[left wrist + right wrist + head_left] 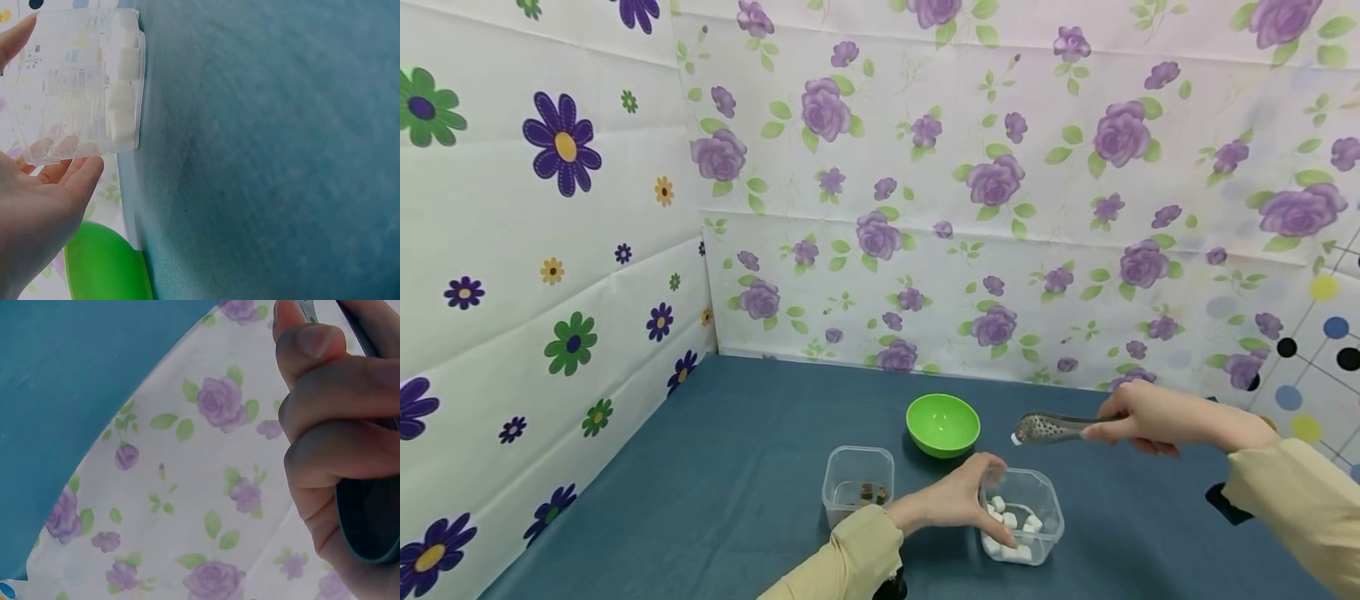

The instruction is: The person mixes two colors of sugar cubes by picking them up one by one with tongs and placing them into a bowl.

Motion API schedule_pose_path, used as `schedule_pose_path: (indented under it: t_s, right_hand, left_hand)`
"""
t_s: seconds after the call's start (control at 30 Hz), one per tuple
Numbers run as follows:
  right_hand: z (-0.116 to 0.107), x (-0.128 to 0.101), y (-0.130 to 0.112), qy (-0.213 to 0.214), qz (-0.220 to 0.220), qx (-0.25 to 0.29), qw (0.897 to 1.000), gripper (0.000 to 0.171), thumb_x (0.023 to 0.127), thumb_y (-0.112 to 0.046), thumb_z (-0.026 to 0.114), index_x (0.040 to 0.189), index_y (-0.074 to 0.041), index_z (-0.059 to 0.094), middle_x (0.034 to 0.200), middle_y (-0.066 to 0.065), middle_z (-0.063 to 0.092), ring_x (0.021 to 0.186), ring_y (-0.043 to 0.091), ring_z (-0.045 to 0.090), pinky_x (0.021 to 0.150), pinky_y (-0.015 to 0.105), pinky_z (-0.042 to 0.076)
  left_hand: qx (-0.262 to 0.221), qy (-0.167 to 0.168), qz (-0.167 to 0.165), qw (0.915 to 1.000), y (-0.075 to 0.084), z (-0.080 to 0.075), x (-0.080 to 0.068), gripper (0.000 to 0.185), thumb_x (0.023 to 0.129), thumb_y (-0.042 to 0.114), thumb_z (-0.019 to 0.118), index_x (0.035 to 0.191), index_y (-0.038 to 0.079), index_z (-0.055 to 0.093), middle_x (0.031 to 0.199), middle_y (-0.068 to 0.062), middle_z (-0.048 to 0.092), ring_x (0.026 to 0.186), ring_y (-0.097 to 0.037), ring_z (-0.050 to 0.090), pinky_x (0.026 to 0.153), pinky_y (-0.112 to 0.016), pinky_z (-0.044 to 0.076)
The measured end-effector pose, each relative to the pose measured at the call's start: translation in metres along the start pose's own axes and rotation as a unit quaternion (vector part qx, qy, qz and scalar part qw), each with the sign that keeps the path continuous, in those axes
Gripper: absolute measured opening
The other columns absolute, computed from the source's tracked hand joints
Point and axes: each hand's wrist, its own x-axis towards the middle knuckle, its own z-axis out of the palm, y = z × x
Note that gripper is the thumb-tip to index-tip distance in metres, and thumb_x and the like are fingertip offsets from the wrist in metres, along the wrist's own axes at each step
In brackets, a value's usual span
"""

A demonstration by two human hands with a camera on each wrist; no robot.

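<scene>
A clear plastic container (1033,533) holding several white cubes (1009,521) stands on the blue table. My left hand (988,483) grips its left rim; in the left wrist view my fingers (81,172) wrap the container (75,81) wall. My right hand (1112,423) holds metal tongs (1052,427) above the table, just right of a green bowl (942,423). A small white piece (1015,439) shows at the tongs' tip. In the right wrist view my fingers (325,381) curl round the tongs' handle (369,519).
A second clear container (857,479) with small brown pieces at its bottom stands left of my left hand. Flowered walls close in the blue table (715,467) at the left and back. A small black thing (1225,504) lies by my right sleeve.
</scene>
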Motion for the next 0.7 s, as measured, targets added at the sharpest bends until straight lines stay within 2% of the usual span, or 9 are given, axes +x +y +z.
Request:
schedule_pose_path:
  t_s: [0.13, 0.3, 0.5, 0.7]
  right_hand:
    - [-0.002, 0.014, 0.003, 0.014, 0.013, -0.016, 1.000, 0.033, 0.090, -0.039, 0.053, 0.065, -0.018, 0.060, 0.039, -0.008, 0.038, 0.028, 0.003, 0.033, 0.042, 0.031, 0.045]
    - [0.001, 0.039, 0.007, 0.019, 0.033, -0.020, 0.999, 0.037, 0.088, -0.044, 0.054, 0.063, -0.017, 0.062, 0.039, -0.006, 0.038, 0.029, 0.005, 0.032, 0.039, 0.031, 0.043]
    - [0.007, 0.066, 0.012, 0.017, 0.037, -0.020, 0.999, 0.037, 0.088, -0.042, 0.056, 0.063, -0.016, 0.064, 0.039, -0.005, 0.038, 0.030, 0.007, 0.030, 0.036, 0.030, 0.040]
    - [0.019, 0.087, 0.018, 0.009, 0.059, -0.005, 0.998, 0.035, 0.088, -0.039, 0.057, 0.065, -0.015, 0.066, 0.040, -0.005, 0.040, 0.031, 0.007, 0.030, 0.034, 0.023, 0.033]
  left_hand:
    - [-0.006, 0.000, -0.005, 1.0000, 0.000, 0.000, 0.000, 0.068, 0.079, 0.012, 0.071, 0.135, 0.010, 0.031, 0.127, 0.002, 0.033, 0.113, -0.011, 0.039, 0.085, -0.028, 0.039]
    - [-0.014, -0.001, -0.012, 0.9998, 0.000, 0.001, 0.000, 0.068, 0.080, 0.011, 0.071, 0.135, 0.011, 0.031, 0.125, 0.002, 0.034, 0.113, -0.012, 0.040, 0.084, -0.028, 0.040]
    - [-0.022, -0.007, -0.012, 0.9997, 0.000, 0.002, 0.001, 0.066, 0.081, 0.008, 0.069, 0.134, 0.011, 0.031, 0.124, 0.001, 0.034, 0.112, -0.012, 0.040, 0.083, -0.027, 0.040]
    - [-0.013, -0.006, -0.010, 0.9999, 0.000, 0.000, 0.001, 0.065, 0.081, 0.009, 0.069, 0.134, 0.011, 0.031, 0.126, 0.001, 0.033, 0.112, -0.012, 0.040, 0.083, -0.027, 0.040]
